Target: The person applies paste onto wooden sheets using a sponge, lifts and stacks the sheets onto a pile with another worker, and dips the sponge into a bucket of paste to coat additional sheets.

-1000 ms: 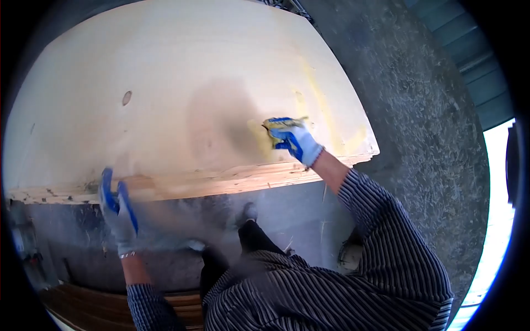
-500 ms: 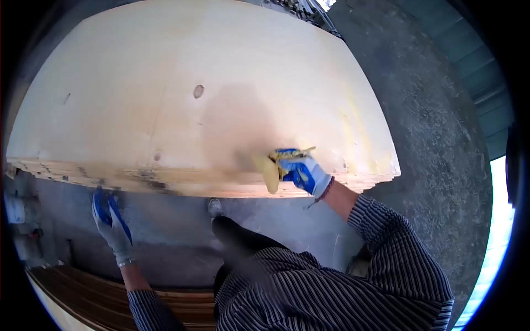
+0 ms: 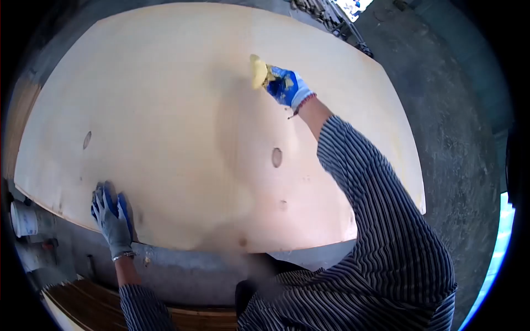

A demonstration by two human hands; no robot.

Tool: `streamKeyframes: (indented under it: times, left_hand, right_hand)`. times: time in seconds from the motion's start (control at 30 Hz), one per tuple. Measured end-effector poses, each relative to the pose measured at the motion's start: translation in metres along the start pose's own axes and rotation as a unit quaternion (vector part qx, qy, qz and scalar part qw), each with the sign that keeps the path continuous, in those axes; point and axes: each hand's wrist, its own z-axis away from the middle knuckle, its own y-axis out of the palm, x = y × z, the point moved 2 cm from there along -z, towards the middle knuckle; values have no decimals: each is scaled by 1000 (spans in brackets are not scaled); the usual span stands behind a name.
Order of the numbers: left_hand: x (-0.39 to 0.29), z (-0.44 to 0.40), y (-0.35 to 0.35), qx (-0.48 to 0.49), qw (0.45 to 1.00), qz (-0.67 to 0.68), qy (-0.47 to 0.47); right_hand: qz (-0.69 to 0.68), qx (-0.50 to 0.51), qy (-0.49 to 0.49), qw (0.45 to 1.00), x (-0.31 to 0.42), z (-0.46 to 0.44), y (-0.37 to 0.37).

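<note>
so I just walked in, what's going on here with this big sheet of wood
A person in a striped top is working over a large pale wooden sheet. The gloved right hand grips a small yellow piece over the sheet's far half; exactly what it is, I can't tell. The gloved left hand is at the near edge, fingers spread, holding nothing visible.

Over there, near nine o'clock, a white bucket [image 3: 25,219] stands on the grey floor [image 3: 452,116]. Brown boards [image 3: 91,306] lie stacked toward eight, a dark jumble [image 3: 330,21] sits at one, and a bright strip [image 3: 498,248] of light glows around four.
</note>
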Motion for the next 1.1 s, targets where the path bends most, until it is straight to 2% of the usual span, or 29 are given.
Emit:
streamKeyframes:
  times: [0.03, 0.07, 0.1, 0.13, 0.2, 0.23, 0.3, 0.33, 0.4, 0.47, 0.53, 0.6, 0.67, 0.8, 0.9, 1.07, 1.1]
  left_hand:
    - [0, 2, -1, 11, 1000, 5, -10]
    - [-3, 4, -4, 14, 1000, 2, -18]
    - [-1, 1, -3, 24, 1000, 5, -16]
    - [-3, 0, -6, 30, 999, 6, -14]
    - [-11, -2, -12, 35, 999, -4, -15]
    - [-14, -3, -14, 39, 999, 3, -22]
    - [-12, -3, -13, 31, 999, 17, -26]
    - [-13, -3, -14, 28, 999, 18, -25]
    - [-15, -2, -16, 21, 998, 42, -33]
    - [-16, -2, -16, 17, 998, 51, -28]
    - [-17, -1, -18, 7, 1000, 10, -25]
    - [-14, 0, -13, 1, 1000, 11, -17]
    - [-11, 0, -12, -6, 1000, 14, -11]
    - [-12, 3, -15, -30, 999, 12, -4]
    - [-12, 5, -18, -6, 999, 28, -19]
    - [-7, 6, -17, -2, 998, 56, 10]
    - [-6, 8, -17, -6, 997, 68, 22]
  right_hand:
    - [-131, -122, 191, 965, -10, -22, 3]
    - [-249, -236, 371, 863, -8, -35, 12]
    - [92, -262, 409, 869, 6, -52, 29]
    - [90, -254, 412, 871, -9, -71, 28]
    - [314, -203, 383, 845, -47, -105, 11]
    - [311, -199, 386, 845, -39, -104, 19]
    - [435, -48, 261, 860, 6, -95, 42]
    - [436, -50, 260, 860, 14, -83, 49]
    - [398, 36, 199, 895, 37, -51, 65]
    - [391, 66, 174, 901, 48, -8, 83]
    - [329, 69, 93, 937, 72, 51, 107]
    - [369, 106, 156, 910, 129, 104, 147]
    - [391, 155, 53, 906, 153, 161, 174]
    - [342, 152, 21, 927, 211, 254, 229]
    - [382, 148, 20, 912, 242, 293, 258]
    - [408, 108, 64, 904, 245, 284, 261]
    - [274, 8, 139, 951, 246, 271, 252]
